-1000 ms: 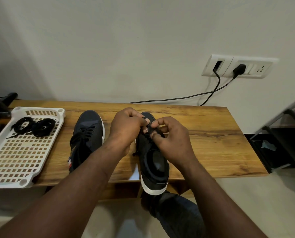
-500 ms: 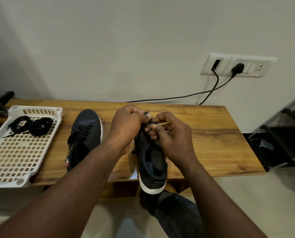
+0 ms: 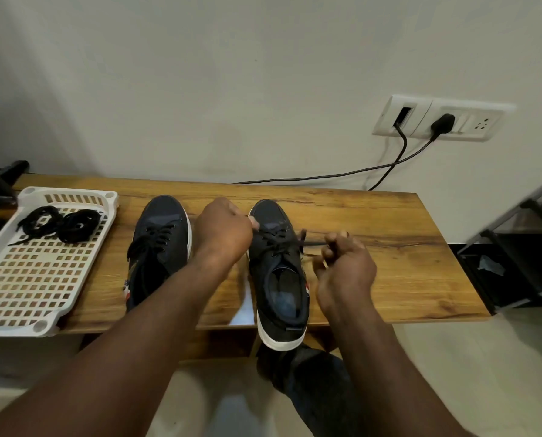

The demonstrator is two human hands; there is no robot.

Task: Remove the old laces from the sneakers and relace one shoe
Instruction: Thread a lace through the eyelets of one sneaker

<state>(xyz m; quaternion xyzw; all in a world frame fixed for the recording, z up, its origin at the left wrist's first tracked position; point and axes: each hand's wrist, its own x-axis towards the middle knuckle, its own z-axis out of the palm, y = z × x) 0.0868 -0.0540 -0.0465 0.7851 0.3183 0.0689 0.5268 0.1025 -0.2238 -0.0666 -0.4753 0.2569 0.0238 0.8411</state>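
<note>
Wooden table (image 3: 373,222): warm brown with dark grain, smooth, with a slight sheen. White plastic tray (image 3: 71,193), smooth and faintly glossy. In it lie black woven-cloth laces (image 3: 61,220), matt and a little fuzzy. Left shoe (image 3: 164,216) and right shoe (image 3: 271,216): dark matt cloth uppers, smooth white rubbery soles. The right shoe's lace (image 3: 280,246) is matt black cord. White glossy plastic socket plate (image 3: 471,121) on a matt painted wall (image 3: 232,74). Smooth black cable (image 3: 326,176). Dark matt metal rack (image 3: 496,241).
</note>
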